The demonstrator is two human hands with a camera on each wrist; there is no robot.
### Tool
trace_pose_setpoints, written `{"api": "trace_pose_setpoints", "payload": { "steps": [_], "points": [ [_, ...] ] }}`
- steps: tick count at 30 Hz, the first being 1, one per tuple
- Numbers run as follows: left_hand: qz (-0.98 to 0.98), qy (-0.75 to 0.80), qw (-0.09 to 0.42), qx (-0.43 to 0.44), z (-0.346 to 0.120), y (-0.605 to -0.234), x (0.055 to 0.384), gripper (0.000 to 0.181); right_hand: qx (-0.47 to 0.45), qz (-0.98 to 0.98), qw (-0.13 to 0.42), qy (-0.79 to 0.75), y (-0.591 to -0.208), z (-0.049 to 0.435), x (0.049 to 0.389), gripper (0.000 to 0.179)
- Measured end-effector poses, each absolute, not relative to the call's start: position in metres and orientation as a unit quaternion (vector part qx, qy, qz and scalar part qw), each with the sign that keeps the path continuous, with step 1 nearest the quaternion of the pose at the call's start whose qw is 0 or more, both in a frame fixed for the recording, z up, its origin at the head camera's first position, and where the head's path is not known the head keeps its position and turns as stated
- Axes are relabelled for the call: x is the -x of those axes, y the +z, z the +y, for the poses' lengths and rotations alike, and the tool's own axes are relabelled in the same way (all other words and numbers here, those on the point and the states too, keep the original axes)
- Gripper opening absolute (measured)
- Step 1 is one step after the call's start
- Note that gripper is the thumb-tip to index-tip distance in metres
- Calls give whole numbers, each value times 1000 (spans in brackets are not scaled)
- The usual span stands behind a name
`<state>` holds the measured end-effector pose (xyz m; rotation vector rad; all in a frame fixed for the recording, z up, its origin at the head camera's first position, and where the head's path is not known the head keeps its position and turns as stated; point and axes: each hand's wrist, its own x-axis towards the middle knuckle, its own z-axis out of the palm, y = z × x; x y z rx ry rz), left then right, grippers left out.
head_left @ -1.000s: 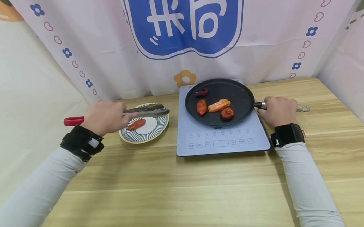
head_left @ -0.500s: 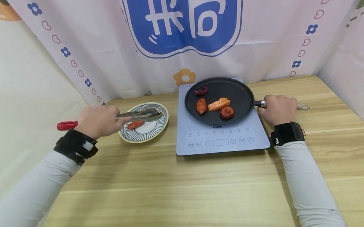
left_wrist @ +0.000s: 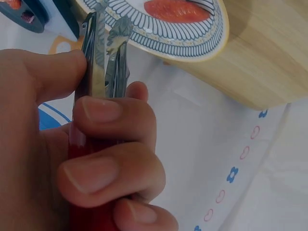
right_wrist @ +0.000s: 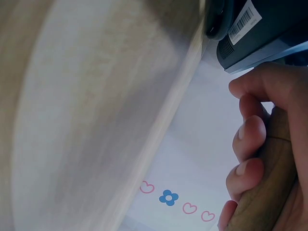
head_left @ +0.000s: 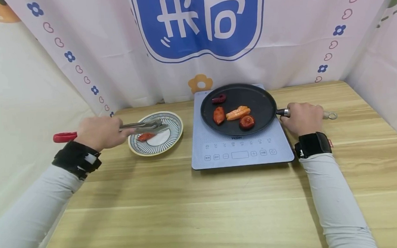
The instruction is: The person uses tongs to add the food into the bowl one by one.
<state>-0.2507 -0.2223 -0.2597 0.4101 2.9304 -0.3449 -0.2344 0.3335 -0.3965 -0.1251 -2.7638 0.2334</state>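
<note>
My left hand [head_left: 99, 133] grips a pair of metal tongs [head_left: 141, 125] with a red handle, fingers curled round it in the left wrist view. The tong tips hang over a striped plate [head_left: 160, 140], slightly apart. On the plate lies a flat reddish piece of food [left_wrist: 178, 10], partly overlapped by the tongs in the head view. My right hand [head_left: 304, 119] holds the handle [right_wrist: 272, 175] of a black frying pan [head_left: 258, 102]. In the pan lie a red-brown oval piece [head_left: 219, 115], an orange piece [head_left: 238, 113], a round brown mushroom-like piece [head_left: 247, 122] and a dark red curled piece [head_left: 219, 98].
The pan sits on a pale induction cooker [head_left: 200, 150] with a control panel along its front. Both stand near the back edge of the wooden table [head_left: 196, 210]. A printed curtain [head_left: 121, 68] hangs right behind the table.
My left hand has drawn the tongs leftward, so their tips now lie nearer the reddish piece on the plate. The right hand still holds the pan in place.
</note>
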Motion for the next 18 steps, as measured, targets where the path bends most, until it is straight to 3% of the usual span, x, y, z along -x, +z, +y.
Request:
{"api": "trace_pose_setpoints", "payload": {
  "steps": [18],
  "points": [
    [981,-127,107,-103,-248,-257,252,57,45,-979,179,84,-396,334,235,30]
  ]
}}
